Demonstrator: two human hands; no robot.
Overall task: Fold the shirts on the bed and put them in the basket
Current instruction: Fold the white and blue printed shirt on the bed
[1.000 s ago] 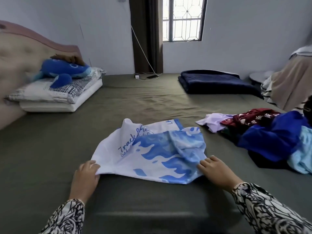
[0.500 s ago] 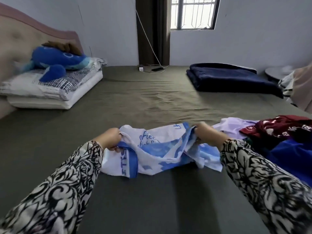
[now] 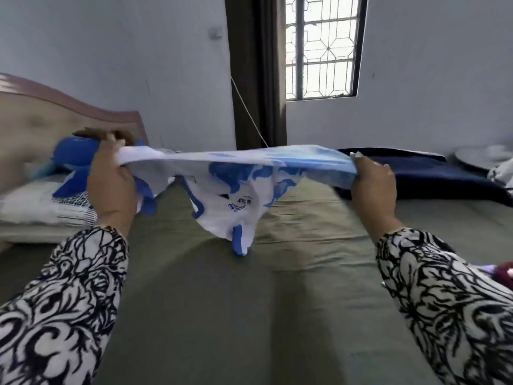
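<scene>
A white shirt with blue wave print (image 3: 236,187) hangs stretched in the air above the olive-green bed (image 3: 249,315). My left hand (image 3: 112,182) grips its left end and my right hand (image 3: 373,187) grips its right end, both raised at chest height. The shirt's middle sags down, and a blue-trimmed sleeve dangles just above the sheet. A sliver of the pile of other shirts (image 3: 503,276) shows at the right edge. No basket is in view.
Stacked pillows (image 3: 36,209) with a blue plush toy (image 3: 75,154) lie at the left by the headboard. A folded navy blanket (image 3: 424,176) sits at the far right of the bed. A window and dark curtain stand behind.
Both hands gathered the shirt's edges off the bed and lifted it up, pulling it wide apart in the air. The view tilted upward.
</scene>
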